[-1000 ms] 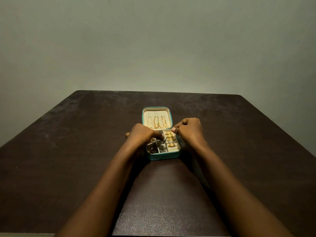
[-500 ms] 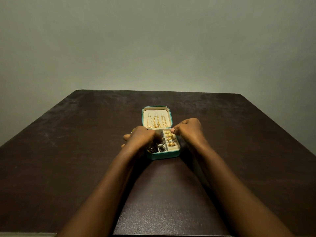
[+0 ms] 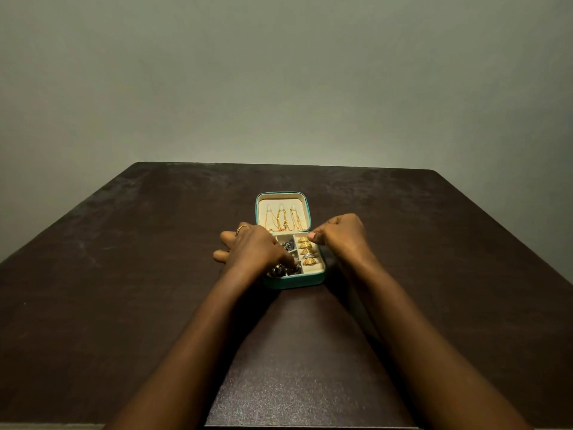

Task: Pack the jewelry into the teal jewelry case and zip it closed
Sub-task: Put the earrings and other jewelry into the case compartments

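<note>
The teal jewelry case (image 3: pixel 293 282) lies open mid-table, its cream lid (image 3: pixel 280 200) propped up behind with three gold chains (image 3: pixel 283 220) hanging in it. Several gold rings (image 3: pixel 308 251) sit in the base's right-hand slot. Dark and silver jewelry (image 3: pixel 280 270) fills the left compartments. My left hand (image 3: pixel 251 249) covers the left side of the base, thumb and forefinger pinched down at the silver jewelry in the front compartment, the other fingers spread to the left. My right hand (image 3: pixel 341 234) is curled, thumb and fingers on the case's right rear rim.
The dark brown table (image 3: pixel 124 274) runs back to a plain grey wall (image 3: pixel 279 88). A gold ring (image 3: pixel 241 229) is on a finger of my left hand. Nothing else lies on the tabletop around the case.
My left hand has slid toward me and left, from the middle compartment to the front left one, uncovering the rear compartments. My right hand has stayed at the case's right rear corner.
</note>
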{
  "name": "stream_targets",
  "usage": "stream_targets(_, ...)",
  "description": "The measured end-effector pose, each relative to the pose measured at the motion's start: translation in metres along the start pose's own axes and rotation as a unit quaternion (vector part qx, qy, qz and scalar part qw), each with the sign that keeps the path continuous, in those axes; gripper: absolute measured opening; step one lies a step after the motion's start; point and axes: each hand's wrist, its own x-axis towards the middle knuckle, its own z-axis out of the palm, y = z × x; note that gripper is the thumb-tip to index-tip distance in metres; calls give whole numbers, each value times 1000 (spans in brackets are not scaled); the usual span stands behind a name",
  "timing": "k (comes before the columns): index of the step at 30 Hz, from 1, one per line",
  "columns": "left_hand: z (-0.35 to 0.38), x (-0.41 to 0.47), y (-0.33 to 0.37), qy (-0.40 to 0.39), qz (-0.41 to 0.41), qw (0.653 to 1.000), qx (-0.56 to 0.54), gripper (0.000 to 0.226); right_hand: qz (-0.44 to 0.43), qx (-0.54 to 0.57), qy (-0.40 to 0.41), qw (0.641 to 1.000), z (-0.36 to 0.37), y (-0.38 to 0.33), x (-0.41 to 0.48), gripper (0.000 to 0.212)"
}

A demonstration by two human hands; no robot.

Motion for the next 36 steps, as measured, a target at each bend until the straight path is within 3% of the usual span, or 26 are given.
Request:
stream_targets(6, -4, -5, -2, -26, 39, 999, 20, 22, -3, -3, -6, 1000, 0, -1, -1, 5)
stream_targets(16, -6, -3, -2, 0, 43, 998, -49, 29, 5, 14, 7, 1000, -5, -1, 0, 10)
stream_targets(24, -7, -6, -1, 15, 47, 997, 51, 30, 5, 17, 9, 1000, -7, -2, -2, 9)
stream_targets(36, -1, -5, 1, 20, 60, 995, 76, 24, 2, 43, 6, 999, -15, -2, 3, 9)
